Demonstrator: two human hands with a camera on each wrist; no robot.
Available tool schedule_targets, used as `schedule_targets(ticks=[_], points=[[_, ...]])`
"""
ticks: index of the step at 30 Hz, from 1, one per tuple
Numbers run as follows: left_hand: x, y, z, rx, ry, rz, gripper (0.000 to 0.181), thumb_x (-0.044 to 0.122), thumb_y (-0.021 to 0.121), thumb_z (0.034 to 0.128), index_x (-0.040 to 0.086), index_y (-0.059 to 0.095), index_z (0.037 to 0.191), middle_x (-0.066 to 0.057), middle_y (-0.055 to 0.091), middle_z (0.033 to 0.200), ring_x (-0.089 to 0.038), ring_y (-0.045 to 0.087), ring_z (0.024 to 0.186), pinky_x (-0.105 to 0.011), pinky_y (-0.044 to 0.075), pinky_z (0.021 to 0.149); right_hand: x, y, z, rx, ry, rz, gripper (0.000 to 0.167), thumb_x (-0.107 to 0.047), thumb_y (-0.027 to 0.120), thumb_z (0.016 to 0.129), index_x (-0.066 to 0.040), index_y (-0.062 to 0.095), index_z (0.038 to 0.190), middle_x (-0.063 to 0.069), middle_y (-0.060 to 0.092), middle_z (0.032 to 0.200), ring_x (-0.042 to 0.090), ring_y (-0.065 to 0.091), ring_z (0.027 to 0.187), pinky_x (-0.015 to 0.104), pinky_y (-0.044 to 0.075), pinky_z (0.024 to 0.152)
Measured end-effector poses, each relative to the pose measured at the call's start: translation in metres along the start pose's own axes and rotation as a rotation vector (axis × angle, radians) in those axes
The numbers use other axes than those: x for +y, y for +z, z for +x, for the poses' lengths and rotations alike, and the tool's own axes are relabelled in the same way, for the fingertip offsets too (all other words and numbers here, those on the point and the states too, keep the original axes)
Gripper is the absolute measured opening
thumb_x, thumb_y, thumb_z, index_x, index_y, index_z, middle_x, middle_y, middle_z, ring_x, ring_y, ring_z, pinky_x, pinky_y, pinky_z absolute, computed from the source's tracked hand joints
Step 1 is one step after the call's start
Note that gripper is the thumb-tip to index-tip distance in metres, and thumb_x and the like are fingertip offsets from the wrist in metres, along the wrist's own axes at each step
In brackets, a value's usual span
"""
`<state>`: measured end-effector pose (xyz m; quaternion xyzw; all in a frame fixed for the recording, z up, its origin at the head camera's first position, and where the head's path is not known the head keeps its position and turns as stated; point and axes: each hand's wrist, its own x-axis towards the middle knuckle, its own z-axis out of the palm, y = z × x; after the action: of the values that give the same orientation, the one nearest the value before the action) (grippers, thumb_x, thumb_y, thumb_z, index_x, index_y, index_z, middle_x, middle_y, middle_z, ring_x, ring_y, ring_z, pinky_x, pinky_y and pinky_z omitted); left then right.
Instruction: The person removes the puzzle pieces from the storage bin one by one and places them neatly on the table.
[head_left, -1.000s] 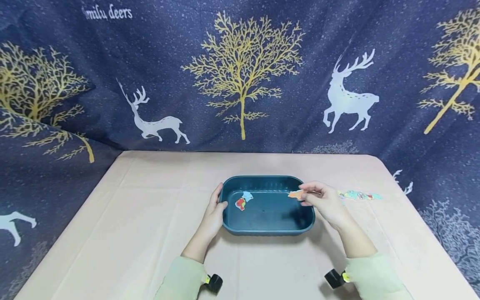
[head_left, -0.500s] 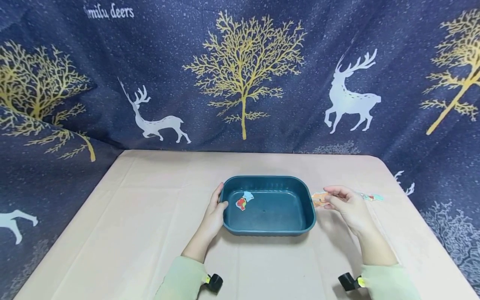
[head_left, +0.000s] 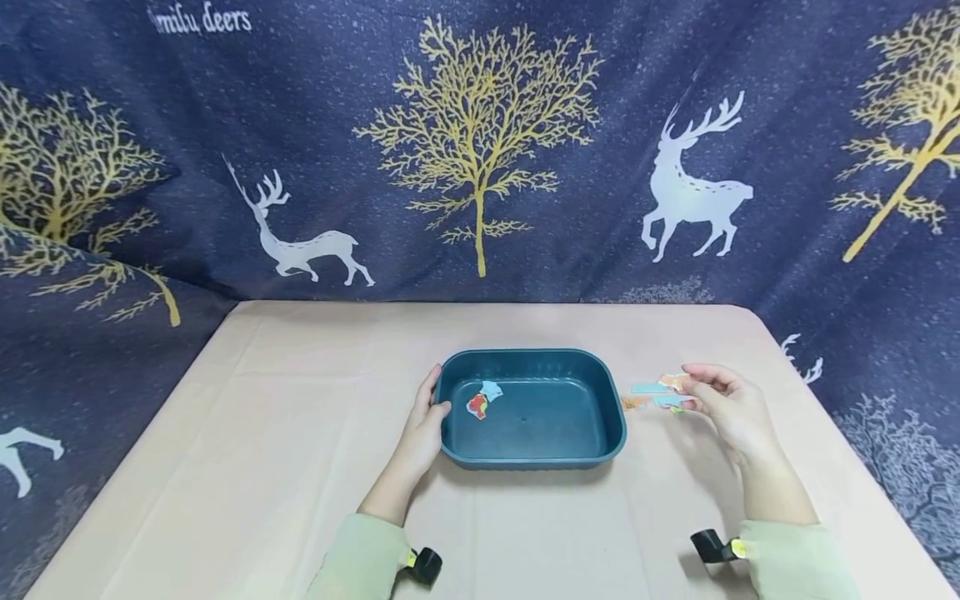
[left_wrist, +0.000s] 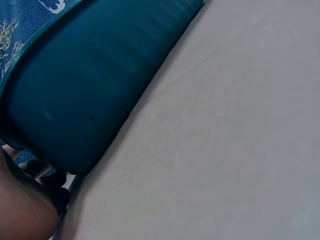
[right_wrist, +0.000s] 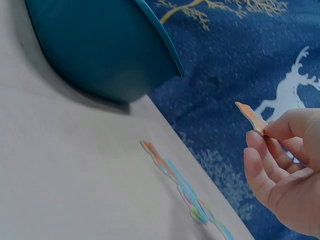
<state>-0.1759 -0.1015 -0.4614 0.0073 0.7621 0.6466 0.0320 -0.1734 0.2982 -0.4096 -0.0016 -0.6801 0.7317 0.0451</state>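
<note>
A dark teal plastic basin (head_left: 525,446) rests on the table, with a light blue piece (head_left: 491,390) and a red piece (head_left: 477,406) at its left inside. My left hand (head_left: 422,425) grips the basin's left rim, thumb over the edge; in the left wrist view, the hand (left_wrist: 25,205) is at the basin's end. Right of the basin, my right hand (head_left: 731,408) pinches an orange piece (head_left: 674,382) above other flat pieces. The right wrist view shows the orange piece (right_wrist: 251,118) between thumb and fingers of the hand (right_wrist: 290,170), raised off the table.
Flat colourful pieces (right_wrist: 186,187) lie in a row on the pale tablecloth (head_left: 285,450), starting beside the basin's right side. Behind the table hangs a dark blue cloth (head_left: 420,250) printed with trees and deer.
My right hand has moved from over the basin to its right, and an orange piece is now raised in its fingers. The left hand keeps its hold on the basin.
</note>
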Motion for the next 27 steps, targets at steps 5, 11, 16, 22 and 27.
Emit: schedule_targets(ticks=[5,11,16,22,27], points=[[0.002,0.000,-0.001,-0.001,0.001,0.001,0.056,0.014,0.032,0.0994,0.020,0.014,0.153,-0.003,0.011,0.160,-0.028,0.011,0.147,-0.050,0.015,0.116,0.001,-0.009,0.002,0.051,0.031,0.041,0.019,0.001,0.062,0.087,-0.016,0.070,0.093,-0.003,0.062,0.083,0.006,0.062,0.070,0.019,0.056,0.066],[0.001,0.000,-0.001,-0.004,0.004,-0.009,0.057,0.013,0.032,0.0991,0.022,0.014,0.153,-0.004,0.011,0.160,-0.027,0.009,0.147,-0.049,0.013,0.117,0.007,-0.025,0.004,0.082,0.043,0.064,0.019,0.000,0.065,0.085,-0.016,0.072,0.091,-0.005,0.064,0.082,0.006,0.064,0.070,0.020,0.057,0.065],[0.002,-0.001,-0.001,-0.006,0.006,-0.001,0.057,0.013,0.031,0.0989,0.022,0.013,0.153,-0.004,0.010,0.160,-0.029,0.009,0.147,-0.051,0.014,0.117,0.013,-0.037,0.004,0.094,0.069,0.063,0.019,-0.002,0.065,0.086,-0.019,0.072,0.092,-0.007,0.066,0.083,0.005,0.066,0.073,0.020,0.057,0.066],[0.000,0.000,0.001,-0.005,0.008,-0.002,0.057,0.013,0.031,0.0989,0.021,0.013,0.153,-0.004,0.010,0.160,-0.027,0.009,0.147,-0.049,0.014,0.117,0.020,-0.047,0.005,0.115,0.118,-0.012,0.018,-0.007,0.066,0.087,-0.023,0.072,0.093,-0.012,0.068,0.083,0.004,0.067,0.072,0.020,0.056,0.063],[-0.001,0.000,0.001,-0.002,0.002,0.000,0.057,0.013,0.031,0.0987,0.021,0.013,0.153,-0.003,0.011,0.160,-0.028,0.010,0.147,-0.050,0.015,0.117,0.025,-0.052,0.006,0.140,0.152,-0.078,0.017,-0.008,0.064,0.088,-0.023,0.070,0.092,-0.015,0.066,0.082,0.001,0.066,0.072,0.019,0.056,0.063]])
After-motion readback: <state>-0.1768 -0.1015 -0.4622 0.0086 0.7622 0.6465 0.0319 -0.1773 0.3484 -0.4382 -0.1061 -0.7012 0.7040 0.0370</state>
